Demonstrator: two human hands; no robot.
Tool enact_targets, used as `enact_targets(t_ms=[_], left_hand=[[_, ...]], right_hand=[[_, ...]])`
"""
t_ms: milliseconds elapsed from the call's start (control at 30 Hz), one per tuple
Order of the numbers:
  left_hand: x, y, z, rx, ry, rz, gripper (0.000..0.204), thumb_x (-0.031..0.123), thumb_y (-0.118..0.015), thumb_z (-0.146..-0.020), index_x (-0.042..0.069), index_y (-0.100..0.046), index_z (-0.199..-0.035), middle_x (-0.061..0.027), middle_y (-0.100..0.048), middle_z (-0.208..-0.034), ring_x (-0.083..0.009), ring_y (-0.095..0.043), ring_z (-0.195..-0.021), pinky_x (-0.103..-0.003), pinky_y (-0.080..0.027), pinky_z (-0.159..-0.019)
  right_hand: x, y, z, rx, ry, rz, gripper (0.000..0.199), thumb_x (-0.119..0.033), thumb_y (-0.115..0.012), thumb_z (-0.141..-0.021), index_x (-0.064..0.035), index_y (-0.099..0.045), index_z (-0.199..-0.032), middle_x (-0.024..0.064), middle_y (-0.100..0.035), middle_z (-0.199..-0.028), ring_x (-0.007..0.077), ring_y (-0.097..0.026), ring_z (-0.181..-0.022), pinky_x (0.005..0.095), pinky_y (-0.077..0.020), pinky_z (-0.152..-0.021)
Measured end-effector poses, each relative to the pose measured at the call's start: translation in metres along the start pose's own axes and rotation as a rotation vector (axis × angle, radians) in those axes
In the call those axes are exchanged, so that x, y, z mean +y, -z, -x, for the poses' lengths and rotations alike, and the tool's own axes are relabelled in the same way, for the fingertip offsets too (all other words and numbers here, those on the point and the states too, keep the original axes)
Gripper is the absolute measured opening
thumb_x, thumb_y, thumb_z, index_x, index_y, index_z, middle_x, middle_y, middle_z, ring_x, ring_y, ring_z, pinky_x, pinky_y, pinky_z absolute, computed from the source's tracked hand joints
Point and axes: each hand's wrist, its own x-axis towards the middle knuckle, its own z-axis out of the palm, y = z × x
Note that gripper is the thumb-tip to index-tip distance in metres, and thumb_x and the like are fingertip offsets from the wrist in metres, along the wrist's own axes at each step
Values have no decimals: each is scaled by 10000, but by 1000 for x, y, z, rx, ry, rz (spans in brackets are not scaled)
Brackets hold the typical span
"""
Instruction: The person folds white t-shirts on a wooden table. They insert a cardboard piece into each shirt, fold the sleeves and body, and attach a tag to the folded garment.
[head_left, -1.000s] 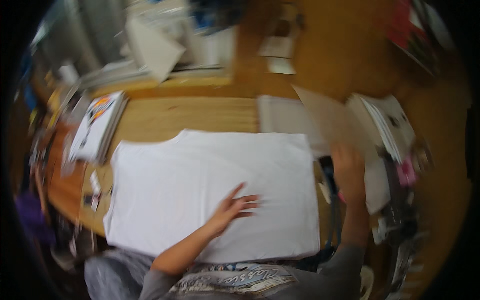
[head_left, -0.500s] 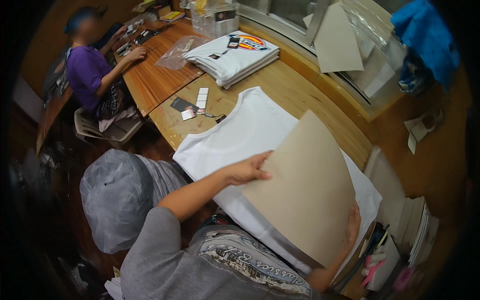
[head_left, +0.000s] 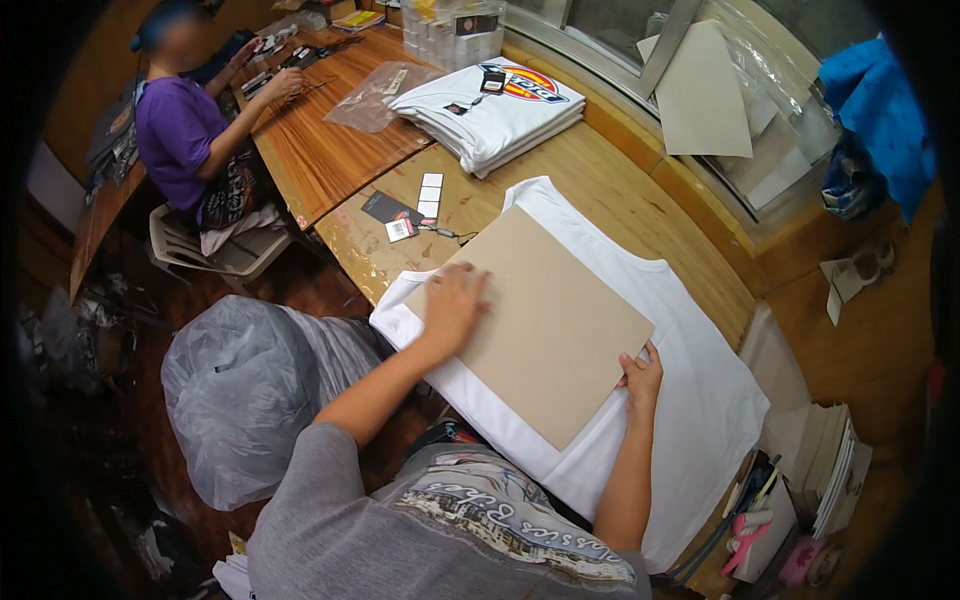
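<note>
A stiff beige cardboard sheet [head_left: 560, 315] lies flat on a white T-shirt [head_left: 690, 370], which is spread face-down or plain side up over the table. My left hand [head_left: 455, 308] rests on the sheet's left end, palm down, its fingers laid along the surface. At the opposite corner, my right hand [head_left: 641, 378] pinches the sheet's edge between thumb and fingers. The shirt's neck and shoulder end shows past the board's upper left side, and its lower part extends toward the right.
Folded white shirts [head_left: 490, 115] are stacked at the back, near hang tags [head_left: 405, 212]. A grey plastic bag bundle [head_left: 240, 400] stands left of the table. Stacked boards [head_left: 835, 465] and pink-handled scissors [head_left: 748, 535] sit at right. A co-worker in purple [head_left: 185, 135] sits far left.
The cardboard sheet has come down from a raised, curved tilt to lie on the shirt. My left hand has shifted left onto its top; my right hand has moved up and left with its edge.
</note>
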Motion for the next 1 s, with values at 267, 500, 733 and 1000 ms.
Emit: enact_targets(t_ms=[267, 500, 733, 1000], left_hand=[[40, -24, 29, -213, -147, -69, 486, 391, -476, -786, 183, -403, -1219, -101, -337, -1272, -330, -241, -1203, -621, -150, -909], [33, -20, 27, -248, -163, -54, 473, 396, -444, -807, 182, -401, -1226, -75, -293, -1320, -329, -191, -1235, -634, -117, -911], [34, -19, 24, -287, -155, -50, 468, 386, -442, -810, 187, -395, -1231, -68, -277, -1330, -323, -186, -1239, -632, -114, -914], [36, -14, 21, -330, -133, -78, 471, 383, -456, -800, 209, -389, -1233, -52, -271, -1338, -325, -195, -1235, -638, -122, -901]], right_hand=[[-3, -3, 4, 39, -22, 33, 563, 22, -550, -754, 9, -275, -1245, 129, -598, -726, 103, -480, -462, 214, -342, -348], [-9, -5, 2, 23, -36, 21, 600, 25, -538, -760, -44, -228, -1270, 127, -586, -694, 109, -458, -431, 219, -341, -347], [-27, -6, 3, -36, -66, 208, 618, 3, -547, -759, -94, -230, -1280, 106, -556, -624, 123, -465, -425, 245, -360, -363], [-62, 26, -88, 116, 418, 938, 282, -147, -540, -773, -36, -542, -1033, 155, -591, -879, 298, -558, -824, 358, -425, -733]])
